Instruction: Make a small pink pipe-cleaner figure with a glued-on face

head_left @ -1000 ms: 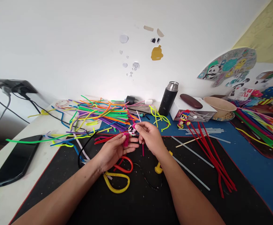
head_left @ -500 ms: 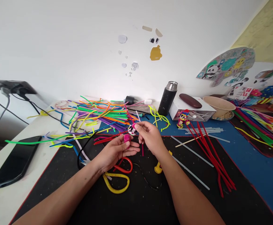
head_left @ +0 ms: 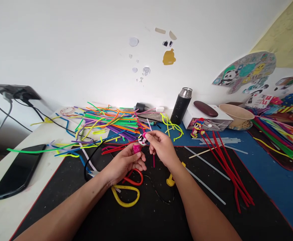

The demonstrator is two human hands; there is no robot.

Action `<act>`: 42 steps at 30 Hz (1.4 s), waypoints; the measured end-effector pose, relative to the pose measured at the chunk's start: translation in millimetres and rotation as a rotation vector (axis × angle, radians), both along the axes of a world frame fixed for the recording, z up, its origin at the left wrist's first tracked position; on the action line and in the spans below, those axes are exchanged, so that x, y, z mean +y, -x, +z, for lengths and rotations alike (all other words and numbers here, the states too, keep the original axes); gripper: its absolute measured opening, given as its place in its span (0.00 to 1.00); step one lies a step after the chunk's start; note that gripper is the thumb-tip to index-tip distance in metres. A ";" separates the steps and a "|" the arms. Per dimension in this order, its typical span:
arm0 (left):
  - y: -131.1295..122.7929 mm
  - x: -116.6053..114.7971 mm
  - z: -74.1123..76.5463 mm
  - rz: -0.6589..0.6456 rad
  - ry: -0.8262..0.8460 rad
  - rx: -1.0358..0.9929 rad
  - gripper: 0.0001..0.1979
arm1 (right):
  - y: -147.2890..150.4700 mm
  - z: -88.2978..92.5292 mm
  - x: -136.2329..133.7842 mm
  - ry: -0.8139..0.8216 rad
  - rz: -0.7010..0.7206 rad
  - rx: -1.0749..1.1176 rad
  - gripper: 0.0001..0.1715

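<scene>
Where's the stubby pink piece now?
Head view, near centre: the pink piece is in the left hand, below the doll's head in the right hand.

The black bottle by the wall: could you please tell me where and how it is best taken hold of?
Probably around the middle of the black bottle, from the front, above the yellow stems: its body is a straight, upright cylinder, while the white box stands close on its right and the wall lies behind.
</scene>
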State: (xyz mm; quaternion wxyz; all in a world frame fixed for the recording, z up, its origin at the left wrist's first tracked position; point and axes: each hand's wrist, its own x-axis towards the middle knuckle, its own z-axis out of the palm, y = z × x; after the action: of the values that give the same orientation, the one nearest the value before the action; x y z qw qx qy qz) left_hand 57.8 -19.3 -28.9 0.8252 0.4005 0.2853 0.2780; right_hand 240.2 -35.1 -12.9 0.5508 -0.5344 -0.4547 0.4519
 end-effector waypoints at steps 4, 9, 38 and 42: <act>-0.8 -0.2 3.8 0.020 0.084 -0.068 0.12 | -0.4 -0.6 0.3 -0.008 -0.012 0.013 0.24; -1.3 3.3 8.4 0.001 0.216 -0.180 0.12 | -2.0 -0.2 0.0 -0.012 -0.025 0.023 0.24; 2.3 6.0 -1.9 0.014 0.172 -0.227 0.09 | -4.4 7.2 -1.0 0.015 -0.064 0.207 0.24; 2.0 5.4 0.5 0.022 0.218 -0.211 0.12 | -4.3 8.0 -1.1 0.014 -0.067 0.205 0.24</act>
State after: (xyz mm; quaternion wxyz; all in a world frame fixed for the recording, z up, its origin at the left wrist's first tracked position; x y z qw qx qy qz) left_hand 55.8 -13.9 -28.4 0.8862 0.2739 0.2297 0.2948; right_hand 244.5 -36.1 -4.9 0.6054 -0.5040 -0.3746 0.4890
